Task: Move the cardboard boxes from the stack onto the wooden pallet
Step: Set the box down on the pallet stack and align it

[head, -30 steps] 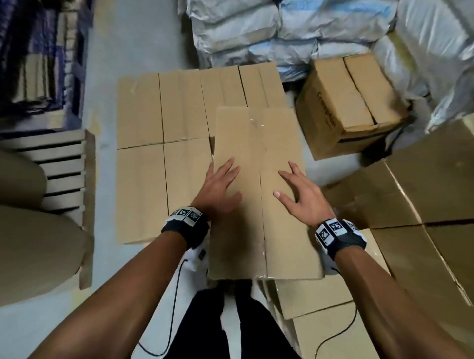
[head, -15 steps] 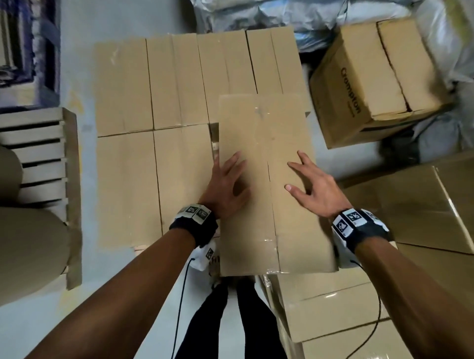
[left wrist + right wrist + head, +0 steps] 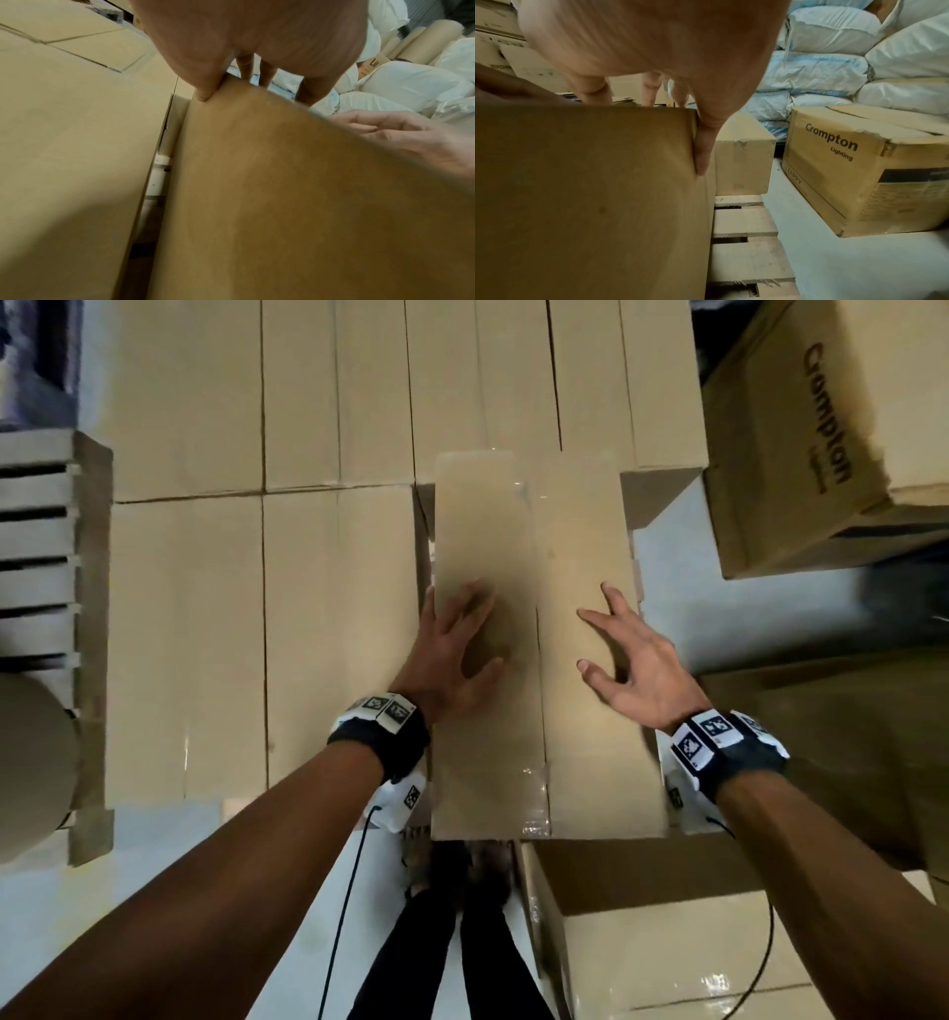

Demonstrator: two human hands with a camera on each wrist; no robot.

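Observation:
A long taped cardboard box (image 3: 534, 546) lies lengthwise in front of me, beside the boxes on the pallet (image 3: 257, 618). My left hand (image 3: 457, 644) lies flat on its top near the left edge, fingers spread; in the left wrist view one finger (image 3: 205, 89) reaches over that edge of the box (image 3: 282, 203). My right hand (image 3: 626, 660) presses on the top near the right edge, and its little finger (image 3: 703, 154) runs down the corner of the box (image 3: 590, 192). Bare slats of the wooden pallet (image 3: 744, 223) show to the right of it.
A large Crompton box (image 3: 832, 444) stands on the floor at the right. More boxes of the stack (image 3: 667, 942) are at my lower right. A second pallet (image 3: 41, 546) and a brown paper roll (image 3: 25, 762) are at the left. White sacks (image 3: 834, 60) pile up behind.
The box has moved forward and down, closer to the boxes on the pallet. Both hands have stayed flat on its top.

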